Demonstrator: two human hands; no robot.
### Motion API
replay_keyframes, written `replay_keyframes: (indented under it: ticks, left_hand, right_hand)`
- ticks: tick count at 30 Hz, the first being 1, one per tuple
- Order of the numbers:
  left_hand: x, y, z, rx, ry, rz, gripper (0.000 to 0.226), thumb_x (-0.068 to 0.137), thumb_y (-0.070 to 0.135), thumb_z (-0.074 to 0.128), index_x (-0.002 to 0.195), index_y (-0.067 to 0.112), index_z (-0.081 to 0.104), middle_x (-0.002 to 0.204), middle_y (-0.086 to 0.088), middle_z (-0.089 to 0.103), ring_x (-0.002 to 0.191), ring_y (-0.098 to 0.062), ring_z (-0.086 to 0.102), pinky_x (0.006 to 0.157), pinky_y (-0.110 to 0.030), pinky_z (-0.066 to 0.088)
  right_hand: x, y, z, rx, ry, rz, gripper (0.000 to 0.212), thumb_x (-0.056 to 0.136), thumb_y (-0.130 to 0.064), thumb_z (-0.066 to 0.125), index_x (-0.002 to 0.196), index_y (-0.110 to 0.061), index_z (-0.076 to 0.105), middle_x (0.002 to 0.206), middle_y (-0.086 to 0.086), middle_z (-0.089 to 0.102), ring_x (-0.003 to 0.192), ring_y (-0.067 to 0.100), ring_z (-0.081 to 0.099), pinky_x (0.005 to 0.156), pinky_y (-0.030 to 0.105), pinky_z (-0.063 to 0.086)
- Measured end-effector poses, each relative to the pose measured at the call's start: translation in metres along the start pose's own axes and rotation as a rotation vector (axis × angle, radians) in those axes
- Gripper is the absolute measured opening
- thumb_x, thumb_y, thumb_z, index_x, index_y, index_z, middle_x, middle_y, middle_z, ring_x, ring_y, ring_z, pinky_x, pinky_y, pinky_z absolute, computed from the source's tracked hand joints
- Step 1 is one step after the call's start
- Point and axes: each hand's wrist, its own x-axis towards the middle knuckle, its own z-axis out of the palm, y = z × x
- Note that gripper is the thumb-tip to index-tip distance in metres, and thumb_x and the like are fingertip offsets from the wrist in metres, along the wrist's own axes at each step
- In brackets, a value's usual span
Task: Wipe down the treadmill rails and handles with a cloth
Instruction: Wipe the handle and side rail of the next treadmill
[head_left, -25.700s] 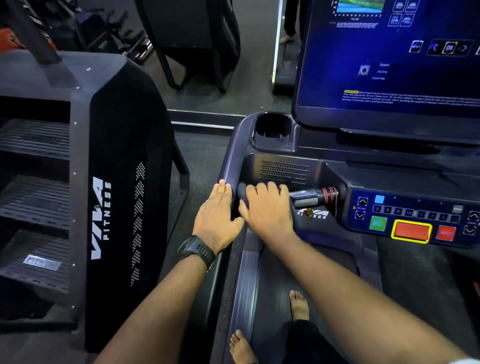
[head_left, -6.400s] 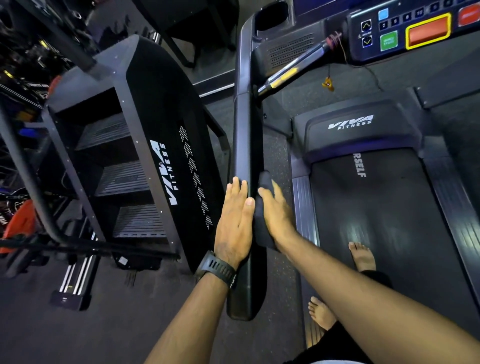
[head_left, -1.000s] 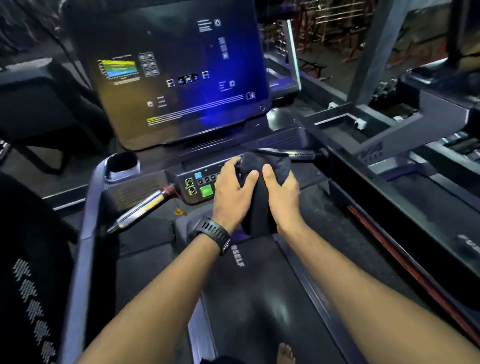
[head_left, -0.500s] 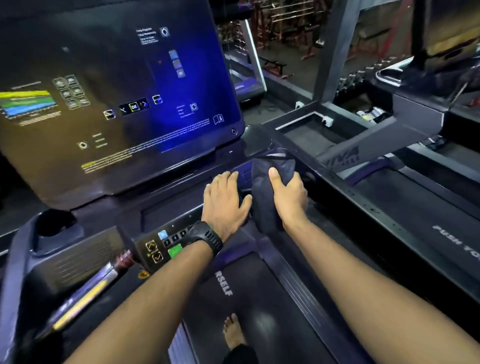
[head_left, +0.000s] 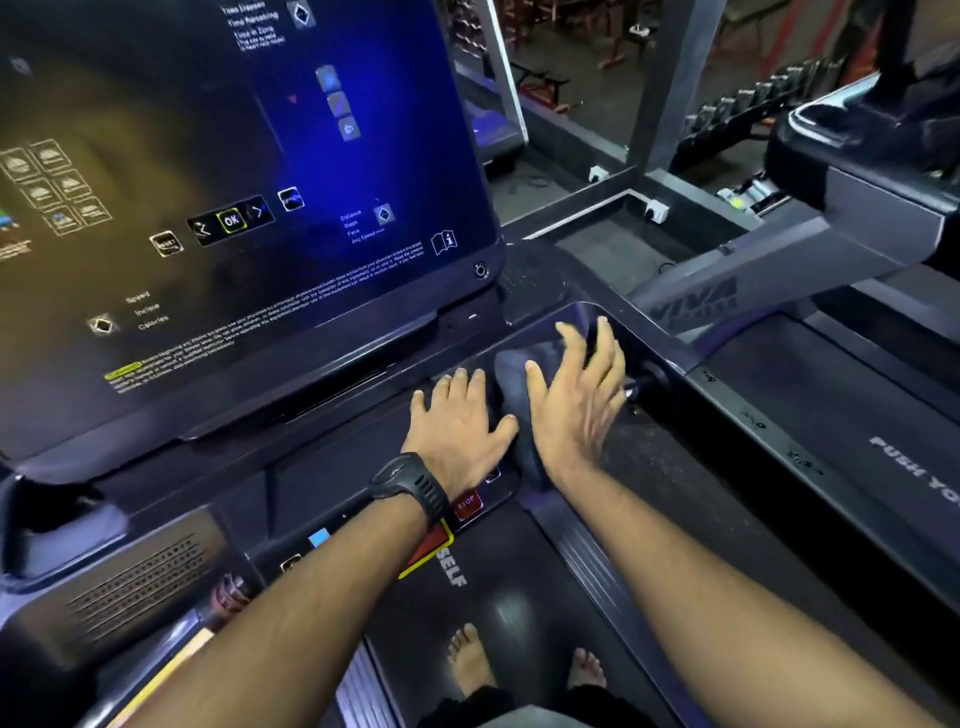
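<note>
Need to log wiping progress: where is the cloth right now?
In the head view, the cloth lies on the console, at its right end below the screen, under the right hand, with the left hand flat beside it.

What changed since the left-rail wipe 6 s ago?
The right hand and the dark grey cloth under it, with the left hand alongside, moved from the left side rail across the button panel to the right corner of the black console. Unchanged: left hand flat, cloth under right hand, blue screen lit.
</note>
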Motion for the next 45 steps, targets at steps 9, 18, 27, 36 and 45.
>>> replay_keyframes:
  ticks: [9, 18, 27, 36, 45]
  left_hand:
    - [-0.004, -0.005, 0.003, -0.034, 0.021, 0.015, 0.066, 0.098, 0.042, 0.031, 0.158, 0.017, 0.022, 0.165, -0.004, 0.022, 0.152, -0.017, 0.017, 0.124, -0.043, 0.015]
    - [-0.006, -0.001, 0.003, 0.01, 0.003, -0.028, 0.084, 0.082, 0.05, 0.023, 0.158, 0.014, 0.021, 0.165, -0.006, 0.022, 0.152, -0.016, 0.017, 0.124, -0.04, 0.016]
    - [0.005, 0.007, -0.007, 0.129, -0.027, -0.035, 0.091, 0.075, 0.057, 0.024, 0.152, 0.009, 0.035, 0.157, -0.012, 0.039, 0.143, -0.024, 0.038, 0.116, -0.039, 0.032]
    - [0.011, 0.004, -0.001, 0.111, -0.021, -0.001, 0.089, 0.078, 0.052, 0.03, 0.152, 0.004, 0.033, 0.157, -0.02, 0.036, 0.146, -0.029, 0.034, 0.119, -0.04, 0.029]
    - [0.018, 0.006, -0.002, -0.05, -0.037, -0.017, 0.094, 0.077, 0.051, 0.034, 0.156, 0.002, 0.021, 0.162, -0.02, 0.023, 0.151, -0.027, 0.021, 0.123, -0.039, 0.019]
  right_hand:
    - [-0.013, 0.02, 0.011, -0.06, -0.135, -0.399, 0.044, 0.097, -0.045, 0.041, 0.119, -0.024, 0.072, 0.128, -0.003, 0.069, 0.132, 0.026, 0.053, 0.108, 0.053, 0.036]
    - [-0.008, 0.028, 0.007, -0.096, -0.247, -0.431, 0.035, 0.093, -0.044, 0.046, 0.108, -0.024, 0.07, 0.11, -0.006, 0.068, 0.118, 0.023, 0.057, 0.1, 0.051, 0.038]
    - [0.027, 0.009, 0.001, -0.179, -0.532, -0.341, 0.046, 0.088, -0.052, 0.037, 0.103, -0.024, 0.071, 0.109, -0.001, 0.069, 0.113, 0.027, 0.056, 0.098, 0.054, 0.04]
    - [0.04, 0.017, 0.004, -0.152, -0.501, -0.45, 0.047, 0.085, -0.051, 0.033, 0.092, -0.022, 0.069, 0.097, 0.0, 0.069, 0.1, 0.029, 0.06, 0.081, 0.044, 0.048]
    - [0.048, 0.02, 0.002, -0.158, -0.53, -0.444, 0.045, 0.083, -0.052, 0.034, 0.089, -0.023, 0.068, 0.096, -0.001, 0.069, 0.101, 0.028, 0.06, 0.082, 0.043, 0.046]
